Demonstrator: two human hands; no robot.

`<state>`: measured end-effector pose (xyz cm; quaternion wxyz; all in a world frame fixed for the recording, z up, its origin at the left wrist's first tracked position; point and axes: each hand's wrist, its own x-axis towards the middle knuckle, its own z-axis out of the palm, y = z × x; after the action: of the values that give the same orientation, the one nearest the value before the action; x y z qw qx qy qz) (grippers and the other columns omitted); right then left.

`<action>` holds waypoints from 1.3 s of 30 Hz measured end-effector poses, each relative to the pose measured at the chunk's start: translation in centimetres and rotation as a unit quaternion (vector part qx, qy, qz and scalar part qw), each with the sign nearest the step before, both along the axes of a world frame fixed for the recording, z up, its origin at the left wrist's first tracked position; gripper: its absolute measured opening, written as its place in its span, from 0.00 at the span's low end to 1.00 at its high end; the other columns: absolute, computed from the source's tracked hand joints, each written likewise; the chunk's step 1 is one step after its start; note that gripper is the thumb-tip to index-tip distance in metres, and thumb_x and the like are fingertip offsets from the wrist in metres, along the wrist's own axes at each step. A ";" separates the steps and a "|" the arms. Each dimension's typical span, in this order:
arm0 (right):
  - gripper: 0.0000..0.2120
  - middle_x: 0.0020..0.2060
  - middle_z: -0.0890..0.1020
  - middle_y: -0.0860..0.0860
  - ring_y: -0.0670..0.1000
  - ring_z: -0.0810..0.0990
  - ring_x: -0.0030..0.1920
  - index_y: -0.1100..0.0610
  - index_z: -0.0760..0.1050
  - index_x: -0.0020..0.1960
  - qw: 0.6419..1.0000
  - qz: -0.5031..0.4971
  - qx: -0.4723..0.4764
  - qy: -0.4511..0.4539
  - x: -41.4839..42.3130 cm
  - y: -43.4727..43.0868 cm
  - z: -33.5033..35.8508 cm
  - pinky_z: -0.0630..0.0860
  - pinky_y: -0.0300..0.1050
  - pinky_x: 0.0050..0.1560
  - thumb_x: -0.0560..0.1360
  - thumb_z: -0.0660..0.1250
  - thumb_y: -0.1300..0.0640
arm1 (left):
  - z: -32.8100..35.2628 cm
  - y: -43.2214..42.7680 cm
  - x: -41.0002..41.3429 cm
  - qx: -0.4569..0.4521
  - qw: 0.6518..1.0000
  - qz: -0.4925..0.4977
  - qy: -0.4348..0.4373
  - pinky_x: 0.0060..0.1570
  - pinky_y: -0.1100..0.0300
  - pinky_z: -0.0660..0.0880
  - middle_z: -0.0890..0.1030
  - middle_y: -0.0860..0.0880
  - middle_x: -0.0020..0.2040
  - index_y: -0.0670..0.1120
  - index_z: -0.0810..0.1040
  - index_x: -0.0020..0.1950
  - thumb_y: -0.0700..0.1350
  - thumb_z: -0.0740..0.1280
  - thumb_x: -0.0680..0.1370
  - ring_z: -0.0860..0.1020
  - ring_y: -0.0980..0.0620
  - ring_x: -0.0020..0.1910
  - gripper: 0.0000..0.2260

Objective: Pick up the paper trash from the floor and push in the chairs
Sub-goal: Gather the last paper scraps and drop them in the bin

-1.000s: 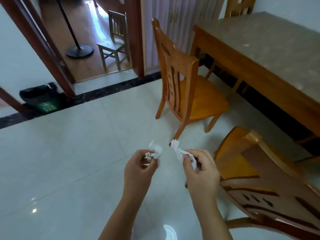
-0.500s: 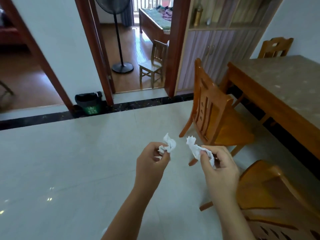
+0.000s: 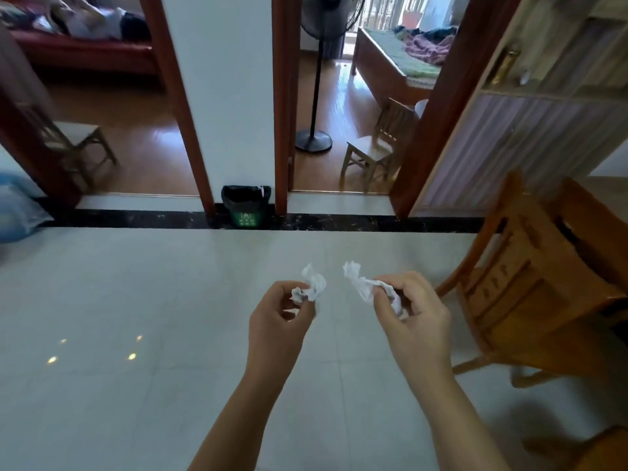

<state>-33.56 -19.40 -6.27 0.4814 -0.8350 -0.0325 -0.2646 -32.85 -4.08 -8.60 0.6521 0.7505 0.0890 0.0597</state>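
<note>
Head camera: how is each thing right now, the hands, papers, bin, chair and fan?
Left hand: fingers pinch the left paper, crumpled, off the floor.
Right hand: fingers grip the right paper, crumpled, off the floor.
Bin: upright, bag-lined, top open.
Chair: upright, untouched.
Fan: upright; spinning cannot be told.

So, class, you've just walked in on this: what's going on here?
A person stands on a tiled floor with a wad of crumpled white paper in each hand. The left hand pinches the left wad, and the right hand grips the right wad. The two wads are held out in front, apart from each other. A small bin with a black liner sits ahead against the wall between two doorways. A wooden chair stands to the right, untouched.
</note>
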 end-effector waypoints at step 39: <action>0.04 0.37 0.78 0.47 0.38 0.75 0.41 0.60 0.79 0.41 0.989 0.053 0.006 0.138 63.9 26.2 -8.0 0.68 0.25 0.38 0.71 0.67 0.67 | -6.4 28.1 59.4 0.089 0.990 0.059 0.088 0.33 0.71 0.71 0.81 0.52 0.37 0.51 0.77 0.42 0.43 0.69 0.74 0.79 0.54 0.38 0.04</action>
<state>30.36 6.84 -14.27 0.4996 -0.8578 -0.0081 -0.1208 26.58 24.01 -14.98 0.5673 0.8015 0.1847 0.0394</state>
